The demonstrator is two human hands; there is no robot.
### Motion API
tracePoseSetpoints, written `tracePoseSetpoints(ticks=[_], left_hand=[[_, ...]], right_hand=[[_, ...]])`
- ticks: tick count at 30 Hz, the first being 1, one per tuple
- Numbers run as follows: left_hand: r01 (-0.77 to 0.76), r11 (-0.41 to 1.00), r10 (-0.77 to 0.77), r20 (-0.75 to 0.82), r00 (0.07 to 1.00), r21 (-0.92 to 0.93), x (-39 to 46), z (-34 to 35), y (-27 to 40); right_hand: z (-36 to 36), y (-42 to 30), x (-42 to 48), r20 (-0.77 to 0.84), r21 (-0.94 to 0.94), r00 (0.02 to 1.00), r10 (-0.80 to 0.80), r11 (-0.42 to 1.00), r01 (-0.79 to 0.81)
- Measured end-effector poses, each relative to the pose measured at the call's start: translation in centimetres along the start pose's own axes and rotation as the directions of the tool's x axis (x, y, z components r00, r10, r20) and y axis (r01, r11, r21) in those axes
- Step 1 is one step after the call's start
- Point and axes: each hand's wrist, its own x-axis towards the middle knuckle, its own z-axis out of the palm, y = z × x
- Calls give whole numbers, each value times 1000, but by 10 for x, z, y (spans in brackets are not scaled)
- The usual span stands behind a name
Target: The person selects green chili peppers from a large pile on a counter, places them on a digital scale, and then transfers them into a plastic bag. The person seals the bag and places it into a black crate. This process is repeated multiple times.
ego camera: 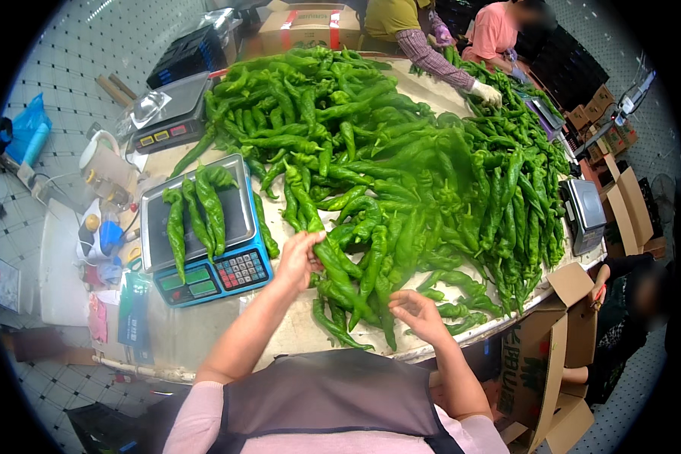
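My left hand [301, 262] grips a long green chili pepper [330, 262], its stem end pointing away from me. To the right, my right hand [419, 316] has its fingers apart and nothing in them, beside the near edge of a big heap of green peppers [374, 153]. On my left a blue digital scale [241, 270] carries several long peppers [209, 213] on its metal pan. Some loose peppers [340, 332] lie at the table's front edge, between my hands. Part of the heap looks blurred.
A second scale [173, 116] stands at the back left, a third [584, 210] at the right edge. A plastic jug [103, 156] is on the left. A co-worker's gloved hand [487, 93] touches peppers across the table. Near a cardboard box [539, 369] at right, a person [624, 306] holds something red.
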Motion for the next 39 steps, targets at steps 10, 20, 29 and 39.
tracePoseSetpoints(ticks=[10,20,29,39], left_hand=[[-398,714,357,188,915,576,69,20,-20],[-683,451,605,367,707,574,-22,37,-35],[-546,670,412,361,837,502,-34,30,-44],[-684,441,499,475,725,581,-34,54,-42]], right_hand=[[-21,8,40,-357,-89,924,-134,990,110],[-91,13,122,-659,-661,658,-364,698,-276],[-111,32,107,-529,-30,830,-176,981,190],[-91,-34,92,-536,-322,729,-425,902,289]])
